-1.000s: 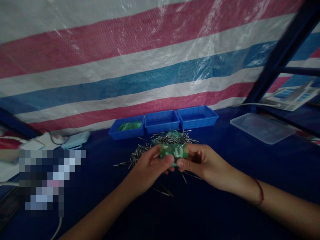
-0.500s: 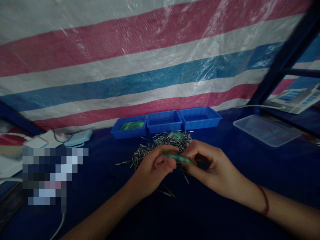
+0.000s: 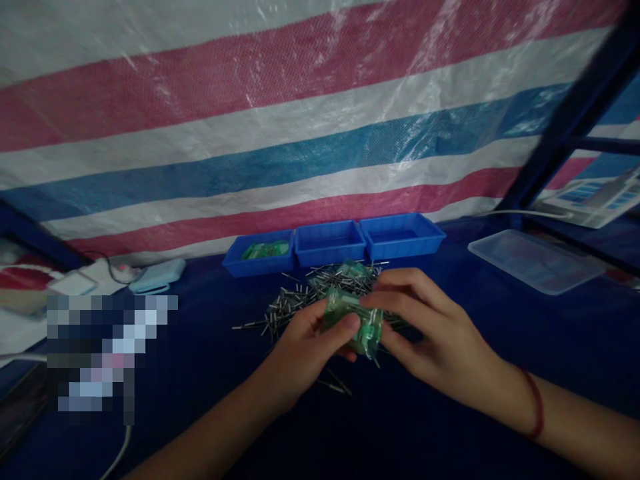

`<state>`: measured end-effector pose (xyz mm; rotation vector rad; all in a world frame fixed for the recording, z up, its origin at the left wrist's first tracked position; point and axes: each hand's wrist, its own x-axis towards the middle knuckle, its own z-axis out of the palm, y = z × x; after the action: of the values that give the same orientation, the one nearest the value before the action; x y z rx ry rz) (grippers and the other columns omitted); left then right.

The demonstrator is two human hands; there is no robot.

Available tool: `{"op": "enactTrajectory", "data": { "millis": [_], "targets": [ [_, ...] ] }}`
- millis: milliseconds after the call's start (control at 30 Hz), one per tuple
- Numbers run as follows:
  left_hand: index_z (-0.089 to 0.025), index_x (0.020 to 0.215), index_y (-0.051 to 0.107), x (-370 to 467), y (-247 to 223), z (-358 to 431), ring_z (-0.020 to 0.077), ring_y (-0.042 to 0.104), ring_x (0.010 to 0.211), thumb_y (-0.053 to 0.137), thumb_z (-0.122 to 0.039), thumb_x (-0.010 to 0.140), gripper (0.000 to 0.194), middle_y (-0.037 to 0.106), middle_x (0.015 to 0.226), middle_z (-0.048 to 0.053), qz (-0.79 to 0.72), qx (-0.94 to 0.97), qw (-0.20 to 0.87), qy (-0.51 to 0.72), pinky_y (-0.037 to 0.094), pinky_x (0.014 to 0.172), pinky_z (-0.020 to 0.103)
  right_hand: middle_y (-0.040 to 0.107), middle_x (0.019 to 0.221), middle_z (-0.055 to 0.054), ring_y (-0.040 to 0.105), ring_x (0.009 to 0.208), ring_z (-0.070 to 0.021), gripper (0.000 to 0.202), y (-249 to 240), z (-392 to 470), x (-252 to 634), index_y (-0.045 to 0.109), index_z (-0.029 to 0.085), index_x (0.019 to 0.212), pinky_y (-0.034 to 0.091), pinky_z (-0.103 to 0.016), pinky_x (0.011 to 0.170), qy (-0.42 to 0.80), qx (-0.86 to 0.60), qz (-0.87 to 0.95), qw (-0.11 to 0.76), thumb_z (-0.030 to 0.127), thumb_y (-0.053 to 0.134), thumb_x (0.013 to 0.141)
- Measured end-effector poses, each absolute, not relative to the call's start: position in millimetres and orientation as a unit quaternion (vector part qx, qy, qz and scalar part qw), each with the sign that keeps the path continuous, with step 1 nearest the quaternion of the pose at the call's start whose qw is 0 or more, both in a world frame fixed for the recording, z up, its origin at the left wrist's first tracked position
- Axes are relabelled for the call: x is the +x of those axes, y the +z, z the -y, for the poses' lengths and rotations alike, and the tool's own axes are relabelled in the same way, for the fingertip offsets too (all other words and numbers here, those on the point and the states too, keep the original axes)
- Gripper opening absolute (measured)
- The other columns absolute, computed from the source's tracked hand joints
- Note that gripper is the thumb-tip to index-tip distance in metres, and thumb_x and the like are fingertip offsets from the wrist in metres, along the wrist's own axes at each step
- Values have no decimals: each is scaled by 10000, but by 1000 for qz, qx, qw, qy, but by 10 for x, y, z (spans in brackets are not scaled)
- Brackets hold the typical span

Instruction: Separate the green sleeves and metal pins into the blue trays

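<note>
A small green plastic packet (image 3: 369,328) with a shiny see-through wrapper is held up in front of me, its broad face turned toward the camera. My left hand (image 3: 313,340) is closed on its left side, thumb pressed across the front and fingers behind. At its upper right edge, my right hand (image 3: 430,327) has a fingertip on the packet, the thumb close to the right side. Just behind both hands lies a heap of thin metal rods (image 3: 285,307), partly hidden by them. A greenish packet (image 3: 353,269) rests on top of the heap.
Beyond the heap stand three blue bins: a left bin (image 3: 235,265) with green packets inside, a middle bin (image 3: 330,253) and a right bin (image 3: 405,247). A translucent plastic lid (image 3: 537,261) lies at right. A light-blue case (image 3: 159,275) and white cable (image 3: 120,457) are at left.
The green packet has turned from edge-on to showing its broad face. My left thumb now lies across it, and my right fingers have shifted along its upper right edge.
</note>
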<state>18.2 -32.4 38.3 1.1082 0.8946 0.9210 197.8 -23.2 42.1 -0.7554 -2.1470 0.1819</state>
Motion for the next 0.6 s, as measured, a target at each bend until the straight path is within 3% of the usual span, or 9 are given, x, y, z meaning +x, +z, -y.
{"op": "enactTrajectory", "data": {
  "millis": [67,200,333,600],
  "targets": [
    [-141,849,617,170,380,312,107,547,649,639,-312,785,184,604,749,19,-405,504,636,421,456,578,217,552,870,-42,539,689,-139,250,416,239,1943,514,201,1017,481,-267,569,181,-342,829,403,131,543,778],
    [-142,790,584,140,362,300,96,522,605,601,-293,808,153,571,684,-3,-404,556,589,425,455,586,226,516,673,5,479,571,-118,57,410,226,1914,551,187,823,421,-245,492,316,-323,835,315,239,528,822],
    [-159,804,556,134,366,340,105,518,628,574,-297,822,140,543,720,-4,-410,591,564,405,464,575,229,550,717,-15,505,622,-117,209,394,225,1913,587,180,776,420,-254,559,335,-321,831,306,272,446,900],
    [-165,787,570,57,512,303,120,525,653,482,-321,868,197,547,688,-3,-422,672,490,360,451,610,235,519,662,18,480,573,-90,159,454,240,1913,550,186,755,384,-222,520,314,-299,834,342,204,459,885]
  ]
}}
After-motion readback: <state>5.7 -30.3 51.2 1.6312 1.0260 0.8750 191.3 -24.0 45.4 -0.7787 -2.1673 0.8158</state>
